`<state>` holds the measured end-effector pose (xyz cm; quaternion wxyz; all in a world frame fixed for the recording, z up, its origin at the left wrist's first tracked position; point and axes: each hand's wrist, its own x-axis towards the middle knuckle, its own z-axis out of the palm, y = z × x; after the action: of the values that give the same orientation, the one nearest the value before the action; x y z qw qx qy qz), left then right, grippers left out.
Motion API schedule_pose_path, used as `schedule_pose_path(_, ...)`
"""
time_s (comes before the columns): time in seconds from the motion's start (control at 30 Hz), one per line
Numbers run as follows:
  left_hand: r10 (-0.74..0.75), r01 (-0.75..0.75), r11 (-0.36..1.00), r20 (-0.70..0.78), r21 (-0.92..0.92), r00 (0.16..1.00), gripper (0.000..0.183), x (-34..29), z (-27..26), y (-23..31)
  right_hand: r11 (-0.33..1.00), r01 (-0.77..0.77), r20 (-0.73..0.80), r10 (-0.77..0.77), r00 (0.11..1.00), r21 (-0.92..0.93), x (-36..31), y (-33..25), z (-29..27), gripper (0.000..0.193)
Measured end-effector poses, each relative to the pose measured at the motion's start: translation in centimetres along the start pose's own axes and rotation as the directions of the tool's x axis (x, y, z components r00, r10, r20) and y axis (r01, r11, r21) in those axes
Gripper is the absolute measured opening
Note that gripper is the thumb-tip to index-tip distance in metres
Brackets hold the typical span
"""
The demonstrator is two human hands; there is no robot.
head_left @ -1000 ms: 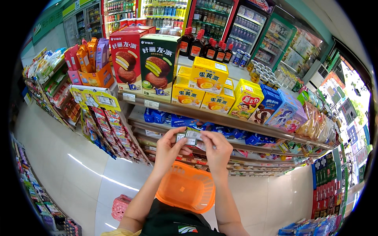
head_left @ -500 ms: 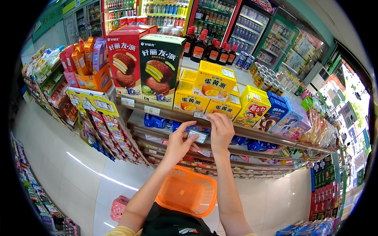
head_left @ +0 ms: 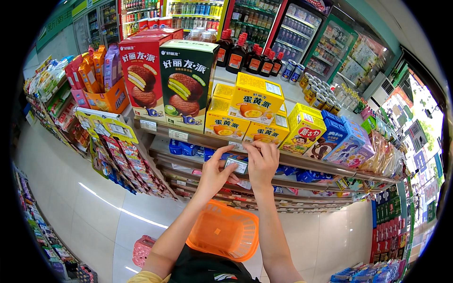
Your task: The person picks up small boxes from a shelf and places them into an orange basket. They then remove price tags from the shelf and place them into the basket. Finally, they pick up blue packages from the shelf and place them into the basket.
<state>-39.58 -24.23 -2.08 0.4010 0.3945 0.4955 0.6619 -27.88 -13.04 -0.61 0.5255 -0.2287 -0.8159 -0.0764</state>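
Holding a small tag (head_left: 239, 166) in its fingers, the left hand (head_left: 216, 170) is near the right hand (head_left: 262, 163), whose narrow fingers are at a label (head_left: 235, 145), their hold unclear.

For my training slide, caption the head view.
Left hand holding a small tag, right hand at the shelf edge below yellow boxes.

Left of the box stack (head_left: 249, 112) stand cartons (head_left: 186, 85); behind it, bottles (head_left: 237, 59); before it, the label (head_left: 238, 166) in the left hand (head_left: 214, 175) and, lower down, the basket (head_left: 247, 228).
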Motion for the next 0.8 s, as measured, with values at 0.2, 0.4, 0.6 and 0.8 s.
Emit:
schedule_pose_path(0.2, -0.015, 0.015, 0.999, -0.010, -0.049, 1.000, 0.049, -0.1, 0.2, -0.1, 1.000, -0.016, 0.052, 0.016, 0.998, -0.001, -0.4, 0.0, -0.1, 0.027)
schedule_pose_path(0.4, -0.034, 0.034, 0.999, -0.030, -0.032, 0.999, 0.035, -0.6, 0.3, 0.0, 0.999, -0.049, 0.076, 0.049, 0.996, 0.001, -0.6, -0.5, -0.5, 0.031)
schedule_pose_path(0.6, -0.072, 0.065, 0.993, -0.068, -0.098, 0.995, 0.028, -1.7, 0.2, 0.5, 0.962, -0.240, 0.085, 0.230, 0.969, 0.131, -1.0, -2.3, -3.3, 0.024)
schedule_pose_path(0.8, -0.082, 0.070, 0.978, -0.054, -0.197, 0.995, 0.026, -3.8, 1.2, 2.3, 0.933, -0.316, 0.110, 0.300, 0.947, 0.174, -3.4, -4.3, -7.5, 0.028)
